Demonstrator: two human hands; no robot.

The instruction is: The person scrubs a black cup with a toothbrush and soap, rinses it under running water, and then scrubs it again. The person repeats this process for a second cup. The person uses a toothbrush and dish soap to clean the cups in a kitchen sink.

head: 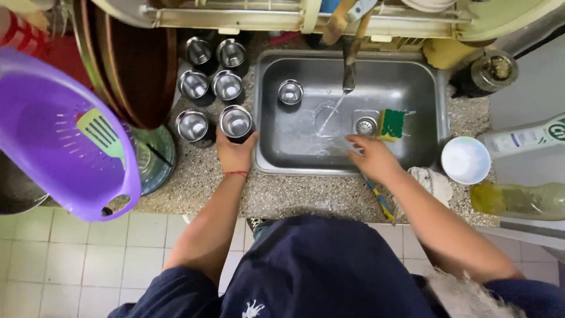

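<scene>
6 steel cups [213, 85] are standing by the sink [412, 82] — our left hand [235, 154] is gripping 1; our right hand [371, 156], open, is rinsing — keeping it steady.

Setting, as I read it from the head camera: a small home kitchen, washing-up corner. Evidence: a stainless steel sink [353, 118] set into a speckled stone counter [294, 197], tap [349, 73] running, yellow-green sponge [391, 124] beside the drain. Six steel cups [215, 85] stand mouth-up in pairs left of the basin, one more inside it. A dish rack [306, 17] hangs above. A purple plastic colander [59, 141] sits at the left, soap bottles [521, 138] at the right. Pale tiled floor [76, 259] below.
</scene>
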